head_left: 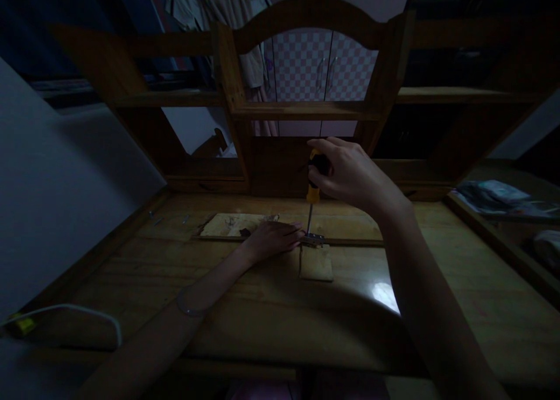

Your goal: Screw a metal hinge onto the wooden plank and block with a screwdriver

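My right hand [343, 169] is wrapped around the yellow-and-black handle of a screwdriver [312, 196], which stands nearly upright. Its shaft runs down to a small metal bracket [314, 237], probably a hinge, at the edge of a long wooden board [350, 227]. On that board lies my left hand [275, 237], palm down with the fingers stretched out and the fingertips at the bracket. A short piece of wood [316, 263] sits at the near side of the bracket. The board's left end is rough and splintered. Shadow hides the exact contact at the screwdriver's tip.
All this is on a wooden desktop [144, 272], dimly lit. Small metal pieces [185, 219] lie at its back left. A wooden shelf unit [306, 111] rises behind. At the front left is a white cable [83, 309]; plastic bags [503, 193] lie at the right.
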Motion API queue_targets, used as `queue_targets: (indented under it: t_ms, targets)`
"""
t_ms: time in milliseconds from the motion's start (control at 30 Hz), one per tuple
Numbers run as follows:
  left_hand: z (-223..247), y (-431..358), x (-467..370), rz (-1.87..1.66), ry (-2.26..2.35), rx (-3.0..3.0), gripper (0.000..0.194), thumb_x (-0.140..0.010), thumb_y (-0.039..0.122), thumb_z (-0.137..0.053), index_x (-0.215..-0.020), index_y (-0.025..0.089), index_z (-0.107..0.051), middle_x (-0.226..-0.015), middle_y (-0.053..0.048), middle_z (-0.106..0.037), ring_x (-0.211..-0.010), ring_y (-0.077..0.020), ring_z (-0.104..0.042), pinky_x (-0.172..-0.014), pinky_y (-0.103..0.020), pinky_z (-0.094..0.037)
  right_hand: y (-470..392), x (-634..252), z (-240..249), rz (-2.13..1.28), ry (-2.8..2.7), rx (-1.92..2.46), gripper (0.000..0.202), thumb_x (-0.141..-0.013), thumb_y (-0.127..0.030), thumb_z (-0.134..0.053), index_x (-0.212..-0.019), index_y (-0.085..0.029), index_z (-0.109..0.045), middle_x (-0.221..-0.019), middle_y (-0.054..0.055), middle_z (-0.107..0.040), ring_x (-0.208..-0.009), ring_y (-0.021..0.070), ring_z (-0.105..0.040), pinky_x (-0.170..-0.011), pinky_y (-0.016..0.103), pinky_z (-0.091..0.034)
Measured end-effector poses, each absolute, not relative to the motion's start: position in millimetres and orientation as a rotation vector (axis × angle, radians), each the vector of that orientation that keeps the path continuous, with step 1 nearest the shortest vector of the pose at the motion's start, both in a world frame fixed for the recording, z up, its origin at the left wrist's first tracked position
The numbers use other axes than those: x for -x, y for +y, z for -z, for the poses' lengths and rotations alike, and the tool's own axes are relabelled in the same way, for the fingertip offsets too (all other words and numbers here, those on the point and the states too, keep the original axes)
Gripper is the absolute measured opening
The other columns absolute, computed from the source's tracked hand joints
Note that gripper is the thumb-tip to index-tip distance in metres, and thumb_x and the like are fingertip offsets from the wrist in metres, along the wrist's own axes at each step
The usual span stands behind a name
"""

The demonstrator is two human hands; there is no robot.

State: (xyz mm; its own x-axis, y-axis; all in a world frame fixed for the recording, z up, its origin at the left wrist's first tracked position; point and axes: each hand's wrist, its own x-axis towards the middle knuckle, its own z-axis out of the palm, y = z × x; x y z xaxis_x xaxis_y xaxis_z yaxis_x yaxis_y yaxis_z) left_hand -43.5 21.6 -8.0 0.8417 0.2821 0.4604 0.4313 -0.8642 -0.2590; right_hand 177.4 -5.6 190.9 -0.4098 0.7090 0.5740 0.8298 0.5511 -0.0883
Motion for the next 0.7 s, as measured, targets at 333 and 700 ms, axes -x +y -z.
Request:
queue_targets:
  t_ms: [333,700]
  targets:
    - [4.2,20.7,42.6,0.531,-0.582,2.718,0.026,-0.101,0.03,-0.05,-0.125,0.024,-0.058,-0.131,-0.003,-0.066,-0.111,-0.0153,-0.067,-0.087,-0.028,-0.055,-4.6,-174.5,-186.8,0.413,-2.187,1.306,0.039,-0.095,-0.04,-0.053,-0.127,-0.02,-0.06,-0.109,0.01,-0.069,-0.087,0.0243,-0.065,-0.078,0.035,-0.045]
    - [9.5,24.5,39.2,0.628,-0.675,2.91,0.026,-0.098,0.03,-0.054,-0.124,0.025,-0.06,-0.13,-0.003,-0.063,-0.121,-0.0152,-0.06,-0.097,-0.03,-0.05,-11.4,-171.9,-190.7,0.388,-2.206,1.337,0.041,-0.094,-0.039,-0.05,-0.131,-0.022,-0.058,-0.111,0.011,-0.069,-0.087,0.025,-0.065,-0.078,0.036,-0.043]
